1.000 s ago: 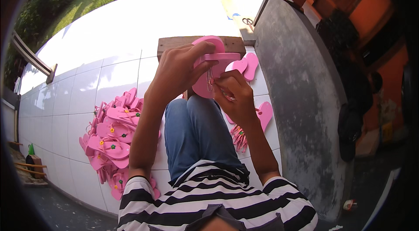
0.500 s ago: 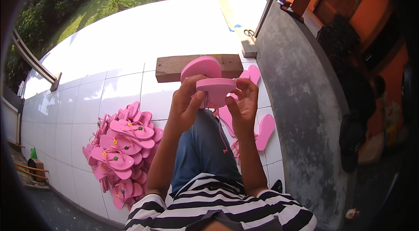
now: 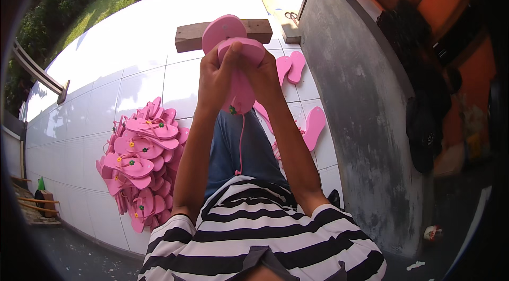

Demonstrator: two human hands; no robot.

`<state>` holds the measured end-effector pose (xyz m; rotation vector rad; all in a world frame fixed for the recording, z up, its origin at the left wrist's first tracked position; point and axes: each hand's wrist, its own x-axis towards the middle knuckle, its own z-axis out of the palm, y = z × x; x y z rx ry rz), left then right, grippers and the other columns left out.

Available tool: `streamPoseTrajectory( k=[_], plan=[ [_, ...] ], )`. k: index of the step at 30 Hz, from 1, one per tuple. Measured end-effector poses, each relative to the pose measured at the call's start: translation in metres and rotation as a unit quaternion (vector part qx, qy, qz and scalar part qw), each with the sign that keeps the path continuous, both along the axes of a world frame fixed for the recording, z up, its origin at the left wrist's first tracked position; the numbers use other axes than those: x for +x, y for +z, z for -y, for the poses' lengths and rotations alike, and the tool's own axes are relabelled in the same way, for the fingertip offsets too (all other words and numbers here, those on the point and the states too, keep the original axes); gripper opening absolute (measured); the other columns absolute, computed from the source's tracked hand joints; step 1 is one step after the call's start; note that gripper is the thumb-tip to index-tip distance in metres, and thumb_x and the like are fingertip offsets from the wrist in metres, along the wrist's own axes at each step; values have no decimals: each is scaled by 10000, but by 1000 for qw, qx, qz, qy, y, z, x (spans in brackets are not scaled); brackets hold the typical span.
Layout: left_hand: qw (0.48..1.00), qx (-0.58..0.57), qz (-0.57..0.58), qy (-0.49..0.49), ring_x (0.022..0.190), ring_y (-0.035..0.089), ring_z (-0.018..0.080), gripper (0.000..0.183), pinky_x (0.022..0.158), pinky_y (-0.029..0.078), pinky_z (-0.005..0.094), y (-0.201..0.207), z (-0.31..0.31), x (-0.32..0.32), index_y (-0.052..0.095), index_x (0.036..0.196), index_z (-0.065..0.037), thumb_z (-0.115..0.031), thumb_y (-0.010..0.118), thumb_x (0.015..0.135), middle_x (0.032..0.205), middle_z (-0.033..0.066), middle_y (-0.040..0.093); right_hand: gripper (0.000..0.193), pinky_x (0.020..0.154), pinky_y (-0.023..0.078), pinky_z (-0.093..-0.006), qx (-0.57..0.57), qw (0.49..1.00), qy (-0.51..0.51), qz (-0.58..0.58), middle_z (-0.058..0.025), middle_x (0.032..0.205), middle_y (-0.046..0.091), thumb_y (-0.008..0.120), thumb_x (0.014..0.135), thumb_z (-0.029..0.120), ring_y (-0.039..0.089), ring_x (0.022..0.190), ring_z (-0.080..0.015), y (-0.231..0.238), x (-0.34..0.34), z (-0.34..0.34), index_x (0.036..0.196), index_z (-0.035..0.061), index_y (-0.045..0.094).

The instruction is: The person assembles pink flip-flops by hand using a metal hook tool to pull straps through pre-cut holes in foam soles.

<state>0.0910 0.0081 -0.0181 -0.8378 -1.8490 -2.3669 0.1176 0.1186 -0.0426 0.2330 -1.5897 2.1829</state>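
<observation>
My left hand point(image 3: 213, 75) and my right hand point(image 3: 263, 75) are both closed round a pink flip-flop sole point(image 3: 241, 91), pressed together from its two sides. A rounded end point(image 3: 252, 52) of pink foam folds up between them, with the left thumb lying across it. Behind it another pink rounded end point(image 3: 222, 29) stands up before the wooden block point(image 3: 188, 39); I cannot tell how these parts join. At the near end of the held sole sits a green flower point(image 3: 232, 109), from which a thin pink strap point(image 3: 242, 145) dangles over my jeans. Right fingertips are hidden.
A heap of pink flip-flops point(image 3: 139, 161) with yellow and green flowers lies on the white tiles at left. Loose pink soles point(image 3: 315, 128) lie at right, beside a low grey wall point(image 3: 350, 95). Scissors point(image 3: 291, 15) rest on a ledge beyond.
Both hands have moved away from me and closer together. The sole that lay edge-on between them is now gripped and folded up, and the strap hangs straighter. The view has shifted.
</observation>
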Motion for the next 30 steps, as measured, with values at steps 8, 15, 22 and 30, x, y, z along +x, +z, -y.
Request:
streamPoseTrajectory(
  k=[8,15,22,30],
  plan=[
    [998,49,39,0,749,572,79,371,658,460,233,-2,4,12,663,973,32,-336,612,975,829,21,654,244,853,508,-271,35,999,-37,18,-62,1064,673,652,925,118,619,971,-121,10,21,16,1146,16,650],
    [1000,-11,-2,23,759,572,74,277,686,465,240,-5,6,16,661,964,31,-244,624,958,827,35,673,298,873,511,-268,-15,999,17,42,-57,1081,679,725,882,119,625,990,-115,-3,18,7,1156,29,651],
    [1000,2,-15,2,679,532,47,329,598,447,227,-3,17,43,652,966,24,-294,574,999,751,3,628,215,784,516,-261,55,997,-44,4,-62,975,677,685,892,97,635,900,-123,12,55,19,1083,6,643],
    [984,-56,163,-40,875,542,62,409,761,445,215,-39,55,78,634,1142,20,-354,528,1015,920,14,628,480,877,517,-346,133,982,-51,127,-121,1118,616,752,841,157,623,1059,-243,-7,94,37,1244,26,526]
  ],
)
